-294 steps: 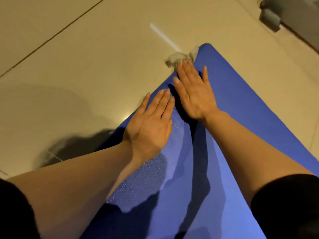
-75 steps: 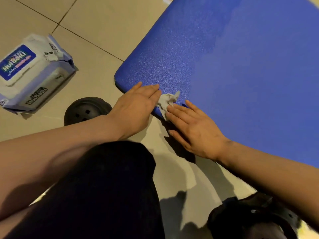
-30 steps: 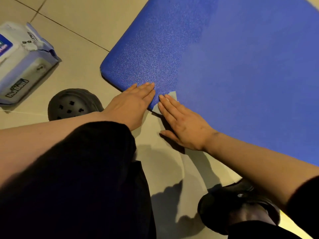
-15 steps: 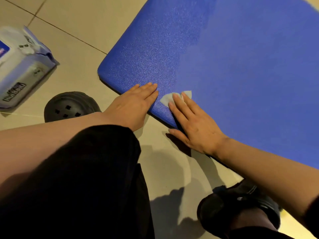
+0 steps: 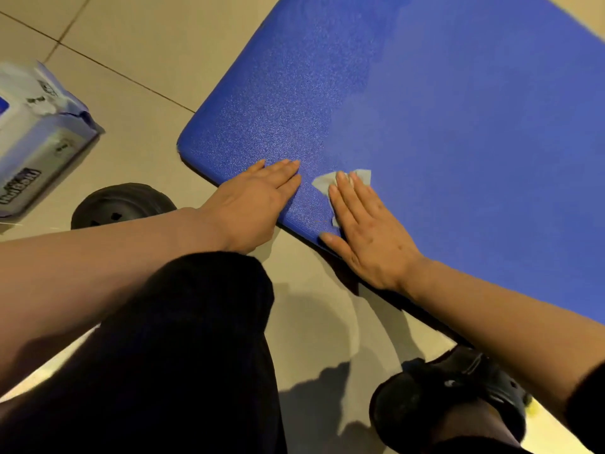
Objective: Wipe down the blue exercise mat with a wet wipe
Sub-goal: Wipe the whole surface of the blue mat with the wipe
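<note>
Floor: pale beige tile point(image 5: 154, 50) with dark grout lines carries everything here; no worktop is in view.
Mat: blue exercise mat point(image 5: 442, 132) lies flat on the floor, its rounded near corner toward the person; the strip by that corner looks darker and speckled, likely damp, while the rest away from the corner looks paler and matte.
Wet wipe: wet wipe point(image 5: 322, 183), a small crumpled pale sheet, sits on the mat close to its near edge, mostly covered by fingers.
Right hand: right hand point(image 5: 370, 231) lies flat on the mat, fingers straight and together, pressing the wipe down; no curled grip, just a flat press.
Left hand: left hand point(image 5: 258, 198) rests flat on the mat's near edge beside the wipe, not touching it, fingers straight, holding nothing, apparently pinning the mat.
Also near the mat: pack of wipes point(image 5: 36, 145) on the floor beyond the corner; two dark clog-type shoes, left shoe point(image 5: 121, 204) and right shoe point(image 5: 458, 391); a dark trouser leg point(image 5: 196, 355) nearest the camera.
Step in hand: wiping the near-edge strip, judging by the damp sheen there.
Next move: probably push the wipe out over the paler area with even pressure, left hand steadying so the mat does not slide.
</note>
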